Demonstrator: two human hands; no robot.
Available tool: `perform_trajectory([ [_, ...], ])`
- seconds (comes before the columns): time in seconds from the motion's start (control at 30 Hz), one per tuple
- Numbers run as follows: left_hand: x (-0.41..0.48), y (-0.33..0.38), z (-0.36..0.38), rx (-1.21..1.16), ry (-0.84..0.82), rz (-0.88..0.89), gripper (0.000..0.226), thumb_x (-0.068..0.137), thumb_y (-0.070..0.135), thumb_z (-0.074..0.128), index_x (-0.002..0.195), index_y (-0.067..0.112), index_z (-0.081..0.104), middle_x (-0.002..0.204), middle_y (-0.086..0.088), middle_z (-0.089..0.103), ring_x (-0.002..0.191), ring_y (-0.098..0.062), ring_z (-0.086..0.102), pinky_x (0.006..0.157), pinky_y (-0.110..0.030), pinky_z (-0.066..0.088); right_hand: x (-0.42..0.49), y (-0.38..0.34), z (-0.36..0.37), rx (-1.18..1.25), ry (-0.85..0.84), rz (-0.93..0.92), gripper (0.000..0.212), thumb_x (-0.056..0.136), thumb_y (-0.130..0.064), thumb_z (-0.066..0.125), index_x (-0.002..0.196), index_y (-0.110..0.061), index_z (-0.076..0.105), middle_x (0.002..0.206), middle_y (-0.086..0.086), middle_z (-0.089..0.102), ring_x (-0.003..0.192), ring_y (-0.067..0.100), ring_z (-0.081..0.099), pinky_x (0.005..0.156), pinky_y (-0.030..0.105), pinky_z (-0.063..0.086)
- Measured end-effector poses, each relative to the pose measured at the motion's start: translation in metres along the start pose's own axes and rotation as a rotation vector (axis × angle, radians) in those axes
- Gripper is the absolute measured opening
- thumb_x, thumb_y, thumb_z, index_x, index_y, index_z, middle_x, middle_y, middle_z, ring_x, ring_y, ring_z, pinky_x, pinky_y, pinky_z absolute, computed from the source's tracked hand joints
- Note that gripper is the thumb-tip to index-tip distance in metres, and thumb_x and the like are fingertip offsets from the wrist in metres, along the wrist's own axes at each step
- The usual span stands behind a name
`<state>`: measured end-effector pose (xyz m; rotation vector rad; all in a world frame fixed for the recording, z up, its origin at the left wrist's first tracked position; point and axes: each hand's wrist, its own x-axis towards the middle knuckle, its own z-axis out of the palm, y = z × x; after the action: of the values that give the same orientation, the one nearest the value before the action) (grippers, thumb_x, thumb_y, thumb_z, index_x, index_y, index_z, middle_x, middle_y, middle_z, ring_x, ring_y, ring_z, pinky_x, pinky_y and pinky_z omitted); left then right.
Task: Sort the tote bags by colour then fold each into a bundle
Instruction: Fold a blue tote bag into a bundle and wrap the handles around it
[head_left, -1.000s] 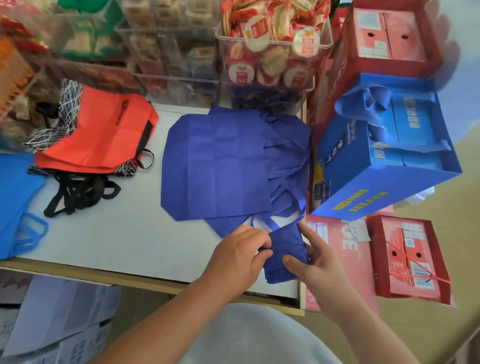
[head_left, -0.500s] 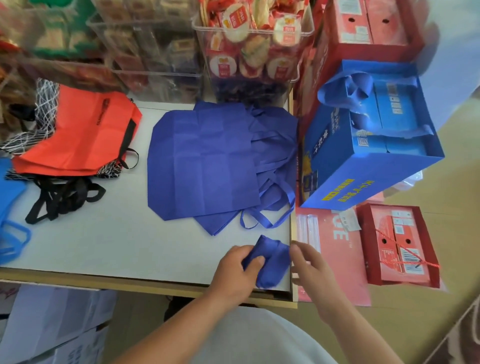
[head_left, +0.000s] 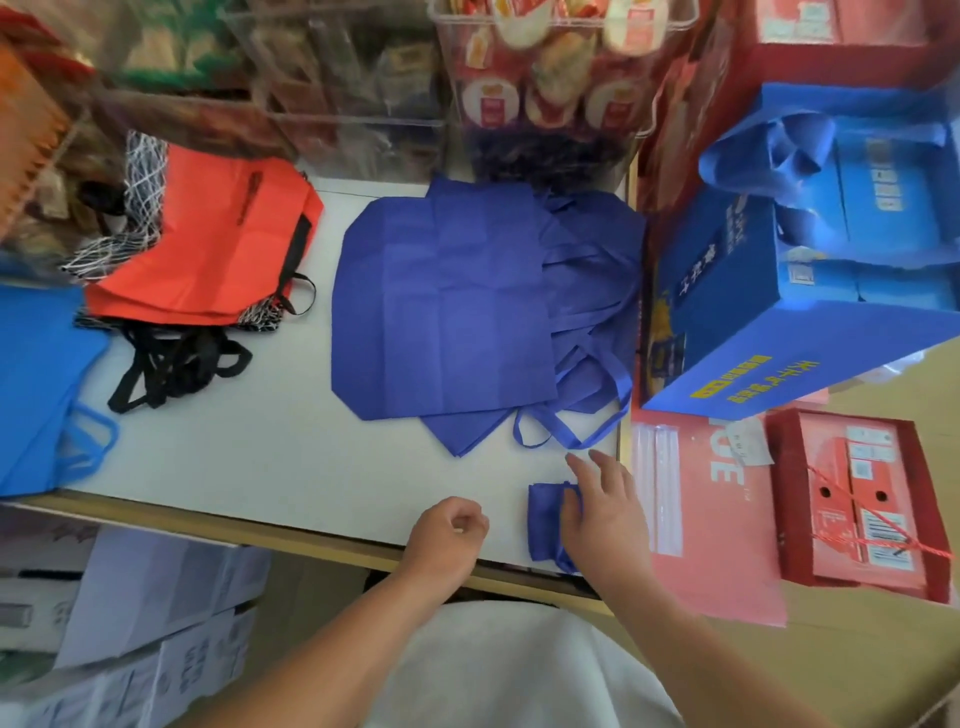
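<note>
A small folded dark blue bundle (head_left: 544, 519) lies at the near right corner of the white table (head_left: 249, 457). My right hand (head_left: 605, 514) rests on its right side, fingers stretched forward and thumb on the cloth. My left hand (head_left: 447, 535) hovers left of the bundle, loosely curled and holding nothing. Behind them, a flat stack of dark blue tote bags (head_left: 447, 312) lies with handles trailing right. Red tote bags (head_left: 208, 244) sit at the back left over a black-and-white patterned bag (head_left: 143, 171). A light blue tote (head_left: 31, 374) hangs over the left edge.
A large blue gift box (head_left: 769, 322) and red boxes (head_left: 852, 499) crowd the right side, a pink box (head_left: 706, 519) under them. Clear snack bins (head_left: 545, 78) line the back. Black handles (head_left: 171, 364) sprawl by the red bags. Cardboard boxes (head_left: 130, 623) stand below left.
My left hand let go of the bundle and drew back to the left. The bundle now lies on the table under my right hand, which moved onto it.
</note>
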<state>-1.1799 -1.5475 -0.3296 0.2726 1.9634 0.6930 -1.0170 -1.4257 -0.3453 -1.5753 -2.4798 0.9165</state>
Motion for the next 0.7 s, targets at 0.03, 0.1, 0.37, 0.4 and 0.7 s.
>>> perform_trajectory([
  [0.03,0.001,-0.002,-0.005,0.002,0.022,0.008,0.013,0.097,0.027,0.064,0.108,0.023,0.070,0.104,0.003,0.071,0.099,-0.015,0.068,0.092,-0.031,0.055,-0.001,-0.002,0.006,-0.078,-0.012,-0.089,0.040,0.097,-0.026,0.061,0.136,-0.017,0.060,0.142,0.009,0.053,0.133,0.033,0.049,0.105,0.050,0.048],
  [0.1,0.003,-0.003,-0.012,0.011,0.044,0.008,0.011,0.097,0.025,0.064,0.106,0.023,0.070,0.104,0.001,0.071,0.098,-0.015,0.068,0.094,-0.032,0.055,-0.002,-0.004,0.016,-0.235,-0.141,-0.130,0.050,0.098,-0.049,0.047,0.138,-0.022,0.059,0.143,0.007,0.054,0.135,0.033,0.048,0.116,0.054,0.037],
  [0.37,0.027,-0.002,-0.048,0.033,0.081,0.043,0.019,0.098,0.027,0.064,0.115,0.022,0.069,0.112,0.007,0.067,0.103,-0.011,0.064,0.096,-0.027,0.050,0.000,-0.007,0.016,-0.176,-0.122,-0.042,0.058,0.095,-0.058,0.042,0.125,-0.016,0.067,0.124,0.005,0.065,0.118,0.031,0.057,0.111,0.053,0.039],
  [0.4,0.035,0.000,-0.058,0.040,0.110,0.051,0.021,0.098,0.027,0.064,0.119,0.021,0.067,0.115,0.006,0.066,0.105,-0.013,0.064,0.097,-0.027,0.049,0.005,-0.015,0.013,-0.159,-0.116,-0.046,0.059,0.096,-0.058,0.041,0.126,-0.015,0.068,0.125,0.005,0.066,0.119,0.031,0.057,0.110,0.052,0.041],
  [0.7,0.125,0.039,-0.185,0.020,0.324,0.081,0.050,0.095,0.035,0.070,0.138,0.016,0.055,0.143,-0.009,0.054,0.126,-0.023,0.055,0.104,-0.034,0.045,0.054,-0.120,0.014,0.107,-0.095,0.031,0.041,0.102,-0.051,0.048,0.127,-0.023,0.065,0.125,-0.010,0.062,0.118,0.015,0.055,0.095,0.032,0.047],
])
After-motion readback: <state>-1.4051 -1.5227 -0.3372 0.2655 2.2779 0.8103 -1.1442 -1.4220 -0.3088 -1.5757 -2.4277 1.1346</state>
